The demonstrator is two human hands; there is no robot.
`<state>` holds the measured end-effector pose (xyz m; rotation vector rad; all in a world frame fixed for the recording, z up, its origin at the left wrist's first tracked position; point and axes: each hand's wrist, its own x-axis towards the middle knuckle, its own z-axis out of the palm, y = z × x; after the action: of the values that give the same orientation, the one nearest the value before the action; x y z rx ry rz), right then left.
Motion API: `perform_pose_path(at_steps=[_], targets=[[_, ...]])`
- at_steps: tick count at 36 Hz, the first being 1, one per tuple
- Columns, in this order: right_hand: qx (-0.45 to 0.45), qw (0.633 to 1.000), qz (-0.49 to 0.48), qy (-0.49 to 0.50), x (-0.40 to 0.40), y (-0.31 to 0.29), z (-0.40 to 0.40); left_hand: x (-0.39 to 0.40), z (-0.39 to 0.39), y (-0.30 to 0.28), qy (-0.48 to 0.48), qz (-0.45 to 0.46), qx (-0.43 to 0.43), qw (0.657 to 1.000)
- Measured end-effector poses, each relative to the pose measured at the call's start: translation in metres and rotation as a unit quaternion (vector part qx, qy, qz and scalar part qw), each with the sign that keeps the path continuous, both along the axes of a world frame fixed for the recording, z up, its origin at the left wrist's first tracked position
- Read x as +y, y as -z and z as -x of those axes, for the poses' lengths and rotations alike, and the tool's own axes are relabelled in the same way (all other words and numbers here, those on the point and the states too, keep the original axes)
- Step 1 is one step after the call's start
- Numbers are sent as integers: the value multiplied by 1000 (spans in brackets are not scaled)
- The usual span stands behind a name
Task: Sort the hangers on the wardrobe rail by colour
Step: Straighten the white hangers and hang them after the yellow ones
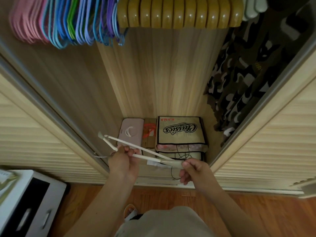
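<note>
A white hanger (pixel 145 152) lies nearly flat in front of the open wardrobe, held low between both hands. My left hand (pixel 122 159) grips it near its metal hook, fingers curled round the arms. My right hand (pixel 195 170) pinches its pale right shoulder end. Overhead hang pink hangers (pixel 25 21) at the left, then mixed blue, green and purple hangers (pixel 82 23), a row of yellow-brown wooden hangers (pixel 179 12), and white hangers (pixel 254 7) at the right. The rail itself is out of view.
On the wardrobe floor stand a printed bag (pixel 179 132), a pink case (pixel 131 132) and a cardboard box (pixel 149 134). Camouflage clothing (pixel 244 79) hangs at the right. Sliding slatted doors (pixel 30 130) flank the opening. A white drawer unit (pixel 29 202) stands at the lower left.
</note>
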<state>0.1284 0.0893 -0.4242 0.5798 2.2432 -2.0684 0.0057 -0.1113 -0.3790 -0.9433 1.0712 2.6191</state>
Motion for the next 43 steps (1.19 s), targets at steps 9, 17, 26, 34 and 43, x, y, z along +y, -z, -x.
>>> perform_pose_path(at_steps=[9, 17, 26, 34, 43], targets=[[-16, 1000, 2, -7, 2, 0, -3, 0, -3, 0, 4, -34, -19, 999], [65, 921, -345, -170, -2, -3, 7, 14, -10, 2, 23, -31, -58, 998], [198, 882, -419, -86, 1, -4, 2, 37, 2, -10, 175, 136, -43, 974], [195, 882, -424, -62, 8, -5, -3, 14, -8, -4, 165, 533, 243, 793], [177, 889, -417, -67, 10, -8, -6, 10, 1, -10, 225, 517, 293, 772]])
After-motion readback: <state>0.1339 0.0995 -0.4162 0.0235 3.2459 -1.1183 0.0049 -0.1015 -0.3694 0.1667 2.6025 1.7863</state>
